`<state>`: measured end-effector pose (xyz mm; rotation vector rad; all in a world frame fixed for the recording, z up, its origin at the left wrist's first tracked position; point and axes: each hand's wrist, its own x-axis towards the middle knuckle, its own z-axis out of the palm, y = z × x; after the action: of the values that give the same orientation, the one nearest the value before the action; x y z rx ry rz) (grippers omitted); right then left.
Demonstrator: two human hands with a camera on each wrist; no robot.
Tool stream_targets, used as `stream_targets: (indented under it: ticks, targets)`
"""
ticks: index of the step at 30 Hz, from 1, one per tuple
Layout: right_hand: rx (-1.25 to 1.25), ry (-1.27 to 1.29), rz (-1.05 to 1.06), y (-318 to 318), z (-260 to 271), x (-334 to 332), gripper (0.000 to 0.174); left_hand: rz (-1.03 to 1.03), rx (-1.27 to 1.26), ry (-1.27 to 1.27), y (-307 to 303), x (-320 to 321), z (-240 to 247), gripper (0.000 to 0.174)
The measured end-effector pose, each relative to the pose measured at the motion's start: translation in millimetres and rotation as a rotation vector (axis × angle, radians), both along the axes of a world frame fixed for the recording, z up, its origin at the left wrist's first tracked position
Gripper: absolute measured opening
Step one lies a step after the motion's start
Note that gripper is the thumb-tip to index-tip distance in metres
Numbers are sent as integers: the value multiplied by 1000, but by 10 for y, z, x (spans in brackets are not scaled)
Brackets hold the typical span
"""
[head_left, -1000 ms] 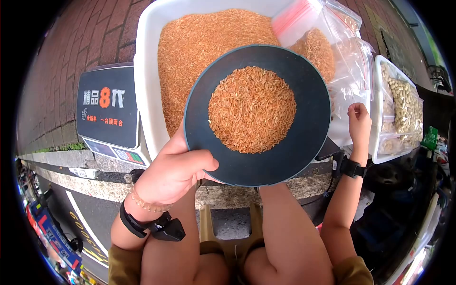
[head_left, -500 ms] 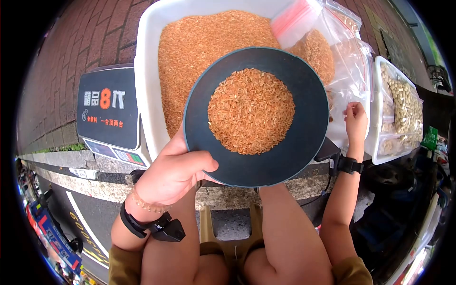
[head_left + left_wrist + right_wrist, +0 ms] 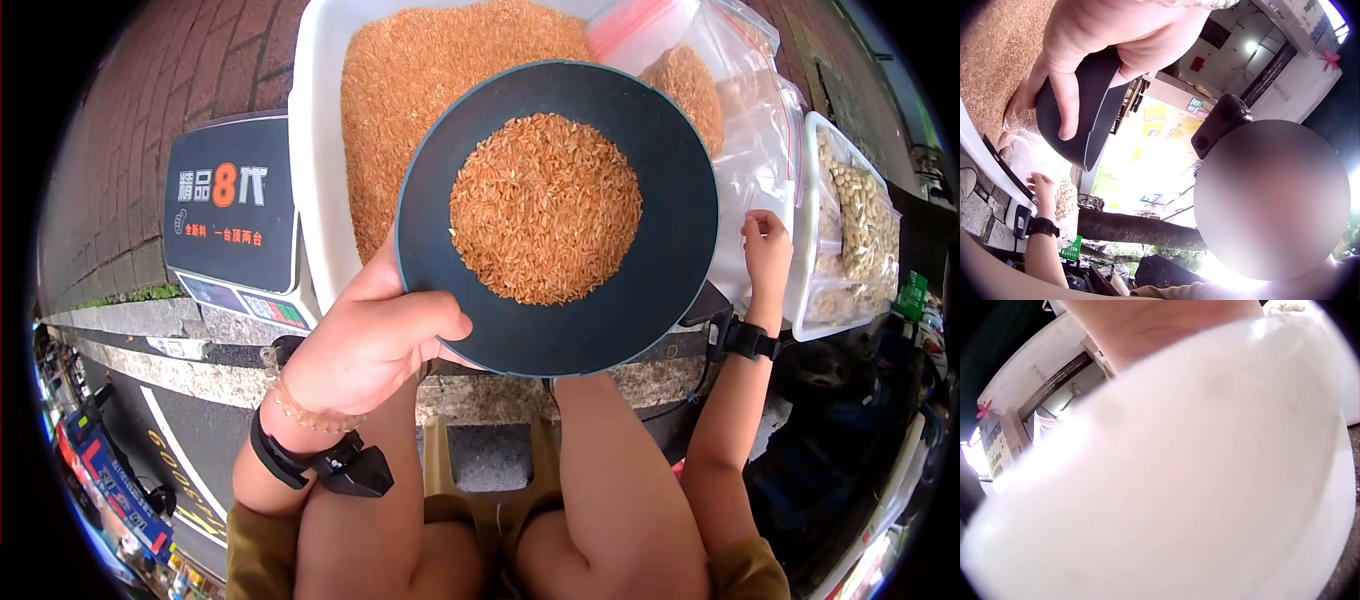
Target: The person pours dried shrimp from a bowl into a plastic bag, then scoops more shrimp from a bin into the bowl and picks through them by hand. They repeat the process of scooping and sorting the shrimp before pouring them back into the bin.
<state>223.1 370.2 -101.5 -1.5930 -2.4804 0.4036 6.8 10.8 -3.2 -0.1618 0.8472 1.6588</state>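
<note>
My left hand [image 3: 375, 335] grips the near left side of a dark round bowl [image 3: 560, 345], its thumb over the rim. A round heap of reddish-brown rice [image 3: 545, 210] lies in the bowl. The bowl is lifted over the front of a white tub [image 3: 318, 170] filled with the same rice. My right hand [image 3: 767, 243] hangs with loosely curled fingers beside clear plastic bags [image 3: 745, 120], right of the bowl. In the left wrist view the bowl [image 3: 1082, 106] shows from the side. A blurred white surface [image 3: 1197, 469] fills most of the right wrist view.
A scale [image 3: 232, 210] with a dark plate stands left of the tub. Bagged rice [image 3: 688, 95] lies on the tub's right side. Farther right is a white tray [image 3: 803, 290] with bags of pale nuts [image 3: 865, 215]. A stone kerb [image 3: 470, 395] runs below the bowl.
The bowl and my left hand have shifted slightly up and to the right in the head view. My right hand has moved slightly left, then back right; its fingers stay loosely curled.
</note>
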Motion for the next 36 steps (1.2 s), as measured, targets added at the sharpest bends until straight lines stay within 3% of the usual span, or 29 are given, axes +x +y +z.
stream_targets:
  ticks: [2,4,10,20,22,25,27,31,36]
  targets:
    - [17,-34,31,-44,80,-27,19,-1,-12,5,18,-1,15,45]
    - [57,-32,58,-117,201,-75,19,-60,-80,74,51,-10,56,66]
    - [166,-14,134,-294,751,-272,23,-64,-78,53,26,-22,47,64]
    - [75,459,281,-869,1304,-585,13,-67,-90,80,16,-37,78,67]
    - [71,513,319,-1062,1372,-703,12,-10,-49,45,-24,-27,44,44]
    - [22,633,432,-1358,1457,-857,12,-30,-73,166,-31,-9,34,47]
    - [-258,771,541,-1519,1469,-935,13,-47,-77,200,-16,-8,64,47]
    - [-547,716,643,-1705,1328,-1126,23,-88,-74,275,0,-11,98,50]
    - [-417,563,746,-1748,1224,-1189,23,-80,-85,296,15,-10,128,53]
